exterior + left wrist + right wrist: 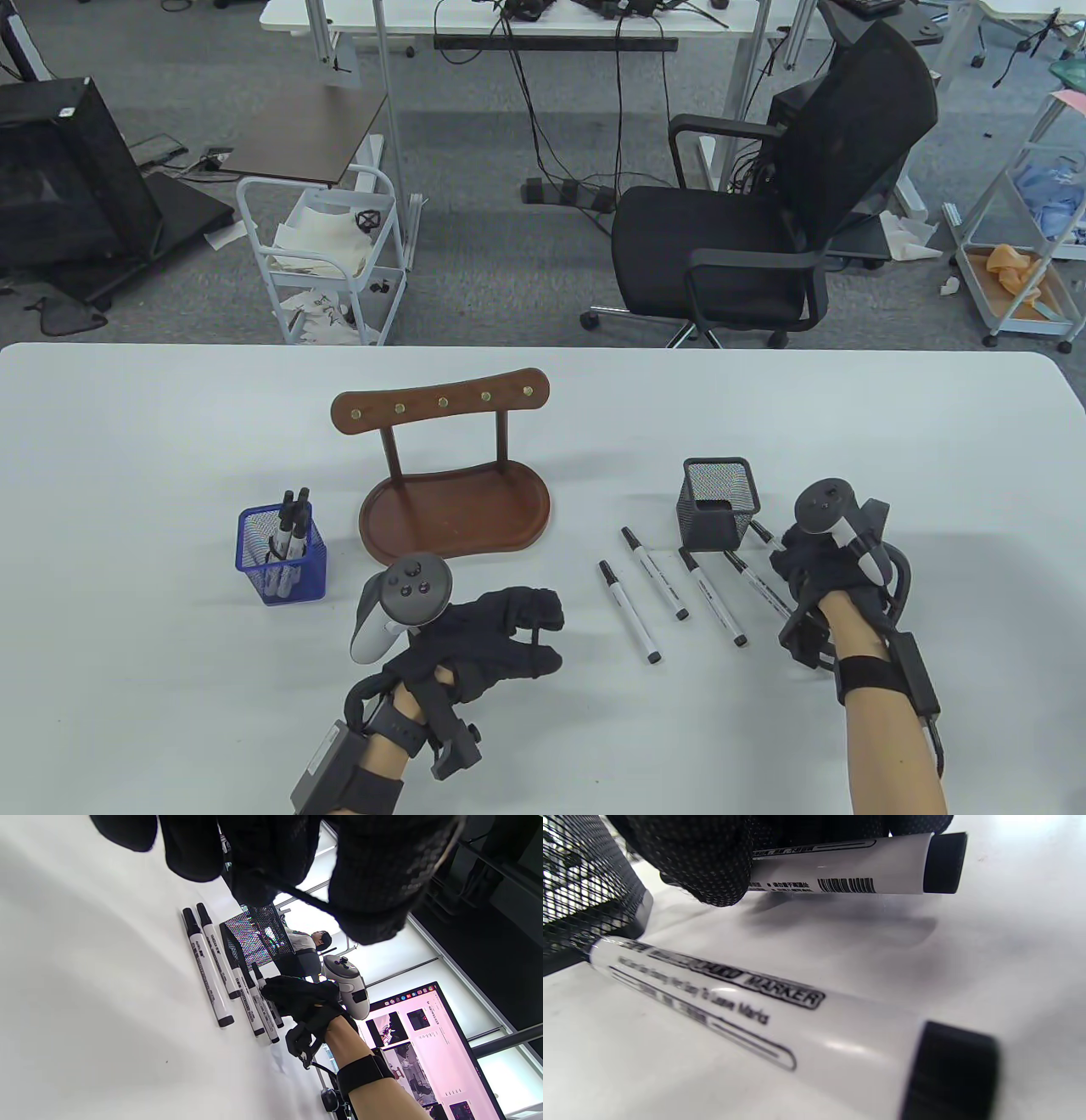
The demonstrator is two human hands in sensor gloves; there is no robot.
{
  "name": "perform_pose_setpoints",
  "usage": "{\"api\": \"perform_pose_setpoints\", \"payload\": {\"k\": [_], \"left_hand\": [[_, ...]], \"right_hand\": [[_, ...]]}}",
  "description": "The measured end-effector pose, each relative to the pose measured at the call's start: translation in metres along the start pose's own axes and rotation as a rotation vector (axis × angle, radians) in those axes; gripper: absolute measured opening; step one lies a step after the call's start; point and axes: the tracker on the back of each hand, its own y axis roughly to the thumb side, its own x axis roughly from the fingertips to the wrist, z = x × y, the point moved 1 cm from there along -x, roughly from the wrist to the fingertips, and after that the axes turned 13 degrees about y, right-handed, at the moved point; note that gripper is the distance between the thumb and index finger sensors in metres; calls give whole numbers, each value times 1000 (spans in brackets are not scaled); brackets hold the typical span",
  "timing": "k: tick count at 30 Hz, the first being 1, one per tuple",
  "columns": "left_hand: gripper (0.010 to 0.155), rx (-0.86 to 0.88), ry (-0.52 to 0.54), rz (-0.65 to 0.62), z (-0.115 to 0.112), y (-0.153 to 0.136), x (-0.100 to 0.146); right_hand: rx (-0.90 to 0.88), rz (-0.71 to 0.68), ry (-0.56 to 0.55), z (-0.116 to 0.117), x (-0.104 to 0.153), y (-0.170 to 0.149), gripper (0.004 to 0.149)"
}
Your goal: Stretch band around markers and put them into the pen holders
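My left hand hovers over the table in front of the wooden stand, its fingers curled with a thin black rubber band stretched between them. My right hand is beside the black mesh pen holder, and its fingers pinch a white marker just above the tabletop. Several more white markers with black caps lie in a row between my hands; one lies right below the held one. A blue mesh pen holder on the left holds several markers.
A brown wooden stand with a tray base sits at the table's middle, behind my left hand. The white table stretches wide on both sides. A black office chair and carts stand beyond the far edge.
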Motion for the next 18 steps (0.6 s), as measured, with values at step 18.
{"api": "perform_pose_setpoints", "payload": {"k": [18], "left_hand": [[74, 3, 13, 0, 2, -1, 1]], "right_hand": [[-118, -78, 152, -5, 45, -5, 46]]}}
